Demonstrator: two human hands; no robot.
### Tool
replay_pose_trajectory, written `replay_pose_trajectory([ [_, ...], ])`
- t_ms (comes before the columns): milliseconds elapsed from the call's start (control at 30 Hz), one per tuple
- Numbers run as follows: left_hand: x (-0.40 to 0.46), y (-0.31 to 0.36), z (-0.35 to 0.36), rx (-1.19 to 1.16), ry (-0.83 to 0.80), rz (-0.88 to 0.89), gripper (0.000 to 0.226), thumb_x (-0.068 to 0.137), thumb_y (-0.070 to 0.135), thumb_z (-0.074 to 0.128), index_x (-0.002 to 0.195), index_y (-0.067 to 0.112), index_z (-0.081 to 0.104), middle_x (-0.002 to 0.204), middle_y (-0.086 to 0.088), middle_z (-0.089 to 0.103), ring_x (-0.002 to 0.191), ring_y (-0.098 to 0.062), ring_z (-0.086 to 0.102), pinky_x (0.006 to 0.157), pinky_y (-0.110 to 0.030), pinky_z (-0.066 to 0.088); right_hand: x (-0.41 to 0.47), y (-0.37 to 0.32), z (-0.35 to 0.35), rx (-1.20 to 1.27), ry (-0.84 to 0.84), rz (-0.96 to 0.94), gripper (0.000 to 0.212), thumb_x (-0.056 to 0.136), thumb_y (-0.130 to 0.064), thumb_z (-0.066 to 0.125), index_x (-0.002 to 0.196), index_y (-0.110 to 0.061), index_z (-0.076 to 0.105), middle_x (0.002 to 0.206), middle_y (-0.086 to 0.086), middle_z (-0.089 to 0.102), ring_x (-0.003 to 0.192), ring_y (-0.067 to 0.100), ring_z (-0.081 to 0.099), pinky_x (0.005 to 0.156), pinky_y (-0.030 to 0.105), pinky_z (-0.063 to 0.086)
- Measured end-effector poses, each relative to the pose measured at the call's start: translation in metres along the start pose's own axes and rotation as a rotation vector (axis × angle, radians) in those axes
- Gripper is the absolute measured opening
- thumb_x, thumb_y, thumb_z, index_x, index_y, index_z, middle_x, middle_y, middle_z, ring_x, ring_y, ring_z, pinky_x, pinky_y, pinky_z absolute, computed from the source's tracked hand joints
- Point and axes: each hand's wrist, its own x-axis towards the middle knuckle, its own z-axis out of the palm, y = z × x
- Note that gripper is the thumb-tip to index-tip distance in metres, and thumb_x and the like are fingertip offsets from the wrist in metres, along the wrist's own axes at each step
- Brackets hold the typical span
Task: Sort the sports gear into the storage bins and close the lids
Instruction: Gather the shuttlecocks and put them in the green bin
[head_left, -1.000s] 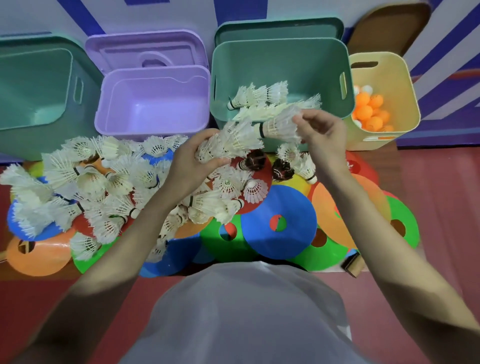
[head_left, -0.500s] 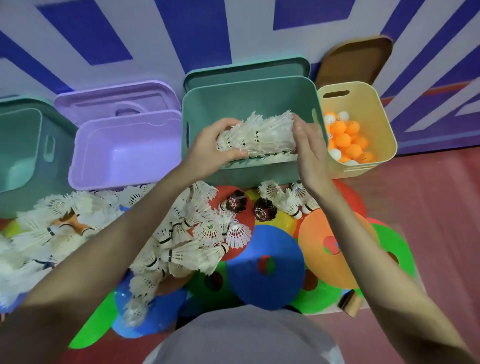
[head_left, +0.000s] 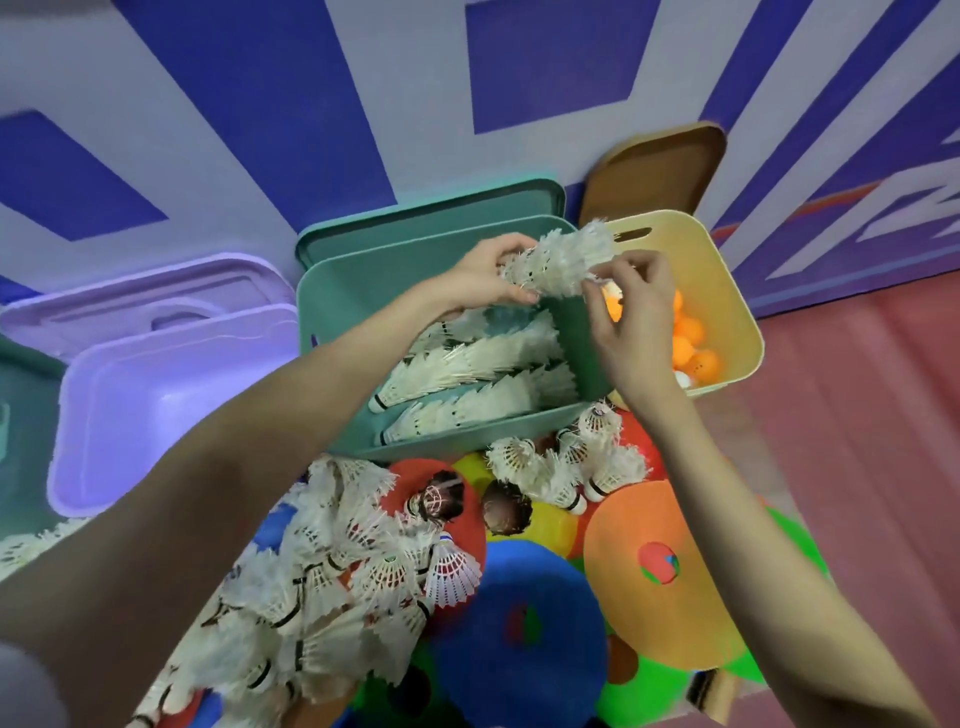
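Observation:
A nested stack of white shuttlecocks (head_left: 563, 260) is held over the back of the green bin (head_left: 337, 291). My left hand (head_left: 485, 278) grips its left end and my right hand (head_left: 631, 306) pinches the feathers at its right end. Several more stacks of shuttlecocks (head_left: 467, 374) lie side by side inside the green bin. Loose white shuttlecocks (head_left: 332, 587) are heaped on the floor in front, with a smaller cluster (head_left: 566, 467) near the bin's front right corner. Flat coloured disc cones (head_left: 660, 566) lie under and around them.
An open purple bin (head_left: 156, 395) stands left of the green one, its lid (head_left: 145, 301) behind it. A yellow bin (head_left: 727, 291) with orange and white balls (head_left: 693, 348) stands at the right. The green lid (head_left: 431, 218) and a brown lid (head_left: 660, 166) lean on the wall.
Both hands have carried the shuttlecock stack from the bin's front rim up and back to its far right corner. The camera has tilted forward, showing more wall.

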Motion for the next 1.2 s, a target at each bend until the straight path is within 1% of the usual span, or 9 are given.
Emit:
replay_pose_trajectory([
  [133,0.018,-0.021,0.006,-0.074,-0.029,-0.047,0.068,0.067,0.000,0.082,0.126,0.020,0.054,0.131,0.002,0.056,0.127,-0.015,0.049,0.113,-0.042,0.035,0.002,0.005,0.008,-0.069,-0.060,-0.011,0.015,0.091,-0.021,0.061,0.099,-0.010,0.068,0.111,0.014,0.050,0.105,0.028,0.048,0.087,0.020,0.029],
  [333,0.029,-0.040,0.004,-0.064,-0.043,-0.060,0.067,0.069,-0.001,0.081,0.127,0.017,0.055,0.132,0.001,0.056,0.128,-0.018,0.048,0.113,-0.040,0.034,0.004,0.004,0.024,-0.320,-0.088,-0.093,0.014,0.088,-0.021,0.064,0.093,-0.010,0.071,0.105,0.014,0.055,0.096,0.032,0.048,0.083,0.036,0.036],
  [500,0.031,-0.053,0.003,0.195,-0.088,-0.022,0.070,0.073,0.012,0.082,0.135,0.009,0.049,0.136,-0.002,0.052,0.127,-0.017,0.045,0.107,-0.024,0.030,0.009,-0.004,0.037,-0.672,-0.175,-0.187,0.005,0.072,-0.006,0.065,0.073,-0.004,0.070,0.079,0.014,0.060,0.078,0.032,0.049,0.063,0.037,0.038],
  [667,0.028,-0.069,0.004,0.532,0.003,0.065,0.065,0.080,0.030,0.076,0.137,0.012,0.051,0.137,-0.006,0.056,0.126,-0.023,0.051,0.106,-0.033,0.039,0.009,-0.022,0.039,-0.774,-0.246,-0.225,0.023,0.039,0.004,0.067,0.055,-0.007,0.055,0.052,0.010,0.056,0.060,0.031,0.054,0.053,0.029,0.029],
  [767,0.021,-0.071,0.004,0.696,0.075,0.132,0.055,0.084,0.034,0.070,0.133,0.015,0.054,0.124,-0.007,0.064,0.114,-0.027,0.057,0.092,-0.040,0.048,0.013,-0.024,0.041,-0.739,-0.271,-0.215,0.029,0.033,0.006,0.070,0.052,-0.007,0.052,0.049,0.012,0.056,0.055,0.032,0.054,0.055,0.028,0.026],
  [833,0.016,-0.072,0.002,0.724,0.131,0.156,0.046,0.083,0.032,0.069,0.125,0.014,0.058,0.114,-0.010,0.066,0.106,-0.029,0.059,0.085,-0.040,0.050,0.018,-0.030,0.039,-0.733,-0.337,-0.192,0.026,0.039,0.009,0.072,0.057,-0.003,0.056,0.056,0.017,0.059,0.060,0.035,0.057,0.056,0.030,0.030],
  [933,0.008,-0.070,-0.004,0.767,0.198,0.203,0.032,0.082,0.031,0.068,0.107,0.012,0.062,0.090,-0.008,0.064,0.087,-0.027,0.058,0.072,-0.036,0.048,0.022,-0.034,0.041,-0.753,-0.486,-0.180,0.017,0.073,0.005,0.059,0.090,-0.001,0.062,0.096,0.020,0.065,0.093,0.037,0.058,0.072,0.036,0.037],
  [1000,0.004,-0.070,-0.007,0.829,0.215,0.229,0.025,0.081,0.033,0.067,0.093,0.012,0.061,0.077,-0.005,0.059,0.082,-0.025,0.054,0.067,-0.034,0.045,0.024,-0.037,0.044,-0.779,-0.550,-0.141,0.020,0.082,0.000,0.055,0.101,-0.003,0.060,0.108,0.018,0.063,0.101,0.035,0.058,0.075,0.035,0.041],
  [1200,0.004,-0.062,-0.010,1.087,0.163,0.154,0.031,0.086,0.043,0.063,0.092,0.013,0.060,0.087,-0.008,0.066,0.093,-0.029,0.058,0.079,-0.038,0.045,0.029,-0.037,0.058,-0.783,-0.633,-0.083,0.026,0.085,0.005,0.052,0.110,0.000,0.059,0.117,0.020,0.059,0.107,0.035,0.059,0.084,0.037,0.049],
])
